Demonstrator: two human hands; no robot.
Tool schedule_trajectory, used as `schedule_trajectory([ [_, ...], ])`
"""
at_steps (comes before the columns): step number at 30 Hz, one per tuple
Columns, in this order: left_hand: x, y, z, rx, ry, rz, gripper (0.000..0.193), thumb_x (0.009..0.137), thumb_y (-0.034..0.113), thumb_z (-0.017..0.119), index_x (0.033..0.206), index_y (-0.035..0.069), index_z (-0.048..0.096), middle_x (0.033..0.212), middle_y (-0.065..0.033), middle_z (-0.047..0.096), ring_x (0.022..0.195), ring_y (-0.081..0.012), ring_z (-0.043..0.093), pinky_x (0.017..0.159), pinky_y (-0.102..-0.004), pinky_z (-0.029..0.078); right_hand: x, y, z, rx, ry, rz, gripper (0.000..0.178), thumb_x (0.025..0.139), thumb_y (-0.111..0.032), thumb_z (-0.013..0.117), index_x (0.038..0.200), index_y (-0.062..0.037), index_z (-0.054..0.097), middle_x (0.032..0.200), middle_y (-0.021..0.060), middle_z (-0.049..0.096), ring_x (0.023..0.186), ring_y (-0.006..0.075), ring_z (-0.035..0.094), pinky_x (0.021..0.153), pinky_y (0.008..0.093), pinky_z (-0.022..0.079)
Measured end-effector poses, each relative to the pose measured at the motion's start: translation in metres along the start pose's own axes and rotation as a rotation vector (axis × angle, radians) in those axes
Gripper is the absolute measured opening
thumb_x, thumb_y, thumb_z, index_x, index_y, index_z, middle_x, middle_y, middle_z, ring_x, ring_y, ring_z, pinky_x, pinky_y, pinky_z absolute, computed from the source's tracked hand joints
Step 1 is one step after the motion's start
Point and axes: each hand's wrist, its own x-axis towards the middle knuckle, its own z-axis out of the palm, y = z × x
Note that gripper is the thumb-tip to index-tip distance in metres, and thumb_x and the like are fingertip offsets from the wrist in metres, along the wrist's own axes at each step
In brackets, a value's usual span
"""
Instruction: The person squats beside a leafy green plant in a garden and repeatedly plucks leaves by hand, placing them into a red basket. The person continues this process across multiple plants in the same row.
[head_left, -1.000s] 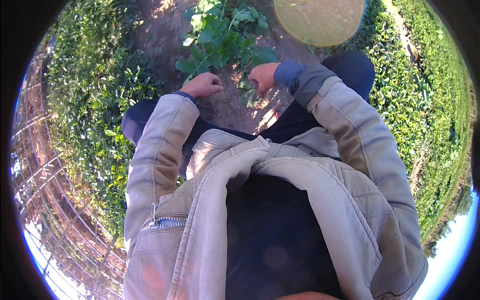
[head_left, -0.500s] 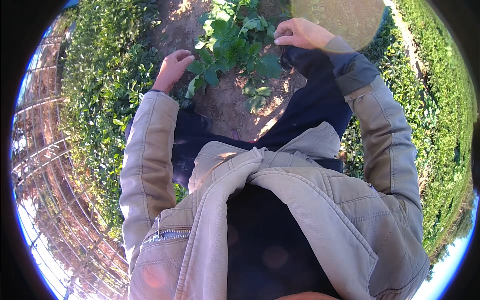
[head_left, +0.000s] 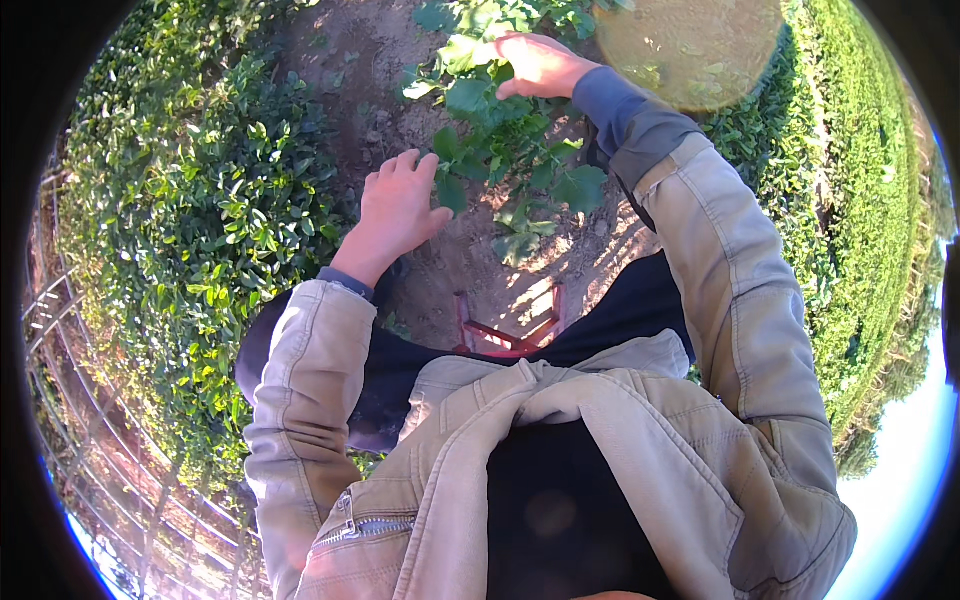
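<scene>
A leafy green plant (head_left: 490,120) grows from bare soil between my hands, its broad leaves lobed and some sunlit. My left hand (head_left: 398,205) is open at the plant's left side, fingers spread and palm down, close to the lower leaves. Over the upper leaves reaches my right hand (head_left: 540,65), its fingers stretched out and its thumb apart. Its fingertips meet or overlap a bright leaf; whether they touch it I cannot tell. Nothing shows held in either hand.
Dense green hedges (head_left: 240,190) line the left side, and another hedge (head_left: 870,230) runs along the right. A red metal frame (head_left: 510,340) stands on the soil (head_left: 430,270) between my legs. Curved wire fencing (head_left: 90,420) shows at the far left.
My right hand has moved left and slightly up, from the plant's right side to over its upper leaves. My left hand has shifted right and down, its fingers now spread. More red frame shows.
</scene>
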Motion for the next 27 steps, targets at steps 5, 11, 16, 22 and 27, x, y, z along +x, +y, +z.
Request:
schedule_trajectory([
  [5,-0.008,0.005,-0.012,-0.007,-0.032,0.005,0.076,0.078,0.030,0.086,0.143,0.007,0.053,0.148,-0.0216,0.052,0.136,-0.0388,0.053,0.105,-0.0520,0.049,0.064,0.005,0.021,0.110,-0.204,0.101,0.022,0.087,-0.026,0.080,0.099,-0.0087,0.076,0.087,0.0115,0.075,0.078,0.0283,0.071,0.076,0.0383,0.056],
  [11,-0.006,-0.004,-0.007,-0.027,-0.031,-0.063,0.083,0.078,0.027,0.086,0.148,0.005,0.047,0.149,-0.0231,0.050,0.132,-0.0425,0.056,0.105,-0.0522,0.050,0.085,0.032,0.053,0.066,-0.045,0.056,0.027,0.076,-0.031,0.079,0.093,-0.0110,0.073,0.087,0.0129,0.072,0.086,0.0357,0.071,0.077,0.0465,0.056],
  [16,-0.005,-0.023,0.004,-0.193,-0.009,-0.171,0.102,0.076,0.028,0.088,0.158,0.004,0.032,0.149,-0.0244,0.049,0.128,-0.0443,0.059,0.101,-0.0503,0.053,0.070,0.031,0.056,0.233,0.186,-0.025,0.025,0.084,-0.032,0.071,0.096,-0.0102,0.073,0.089,0.0156,0.072,0.085,0.0377,0.070,0.075,0.0482,0.054],
  [22,-0.003,-0.045,0.030,-0.379,0.057,-0.351,0.111,0.078,0.035,0.088,0.159,-0.001,0.023,0.146,-0.0308,0.055,0.132,-0.0440,0.058,0.106,-0.0472,0.051,0.011,0.058,0.049,0.298,0.192,0.034,0.021,0.090,-0.024,0.074,0.103,-0.0079,0.075,0.094,0.0132,0.074,0.084,0.0303,0.070,0.077,0.0407,0.055],
  [27,-0.004,-0.037,0.033,-0.434,-0.197,-0.364,0.105,0.078,0.039,0.086,0.157,0.001,0.028,0.134,-0.0265,0.066,0.124,-0.0428,0.065,0.104,-0.0462,0.051,-0.077,0.007,0.028,0.641,0.181,0.045,0.017,0.085,-0.007,0.078,0.101,-0.0102,0.076,0.097,0.0053,0.068,0.088,0.0243,0.068,0.077,0.0364,0.055],
])
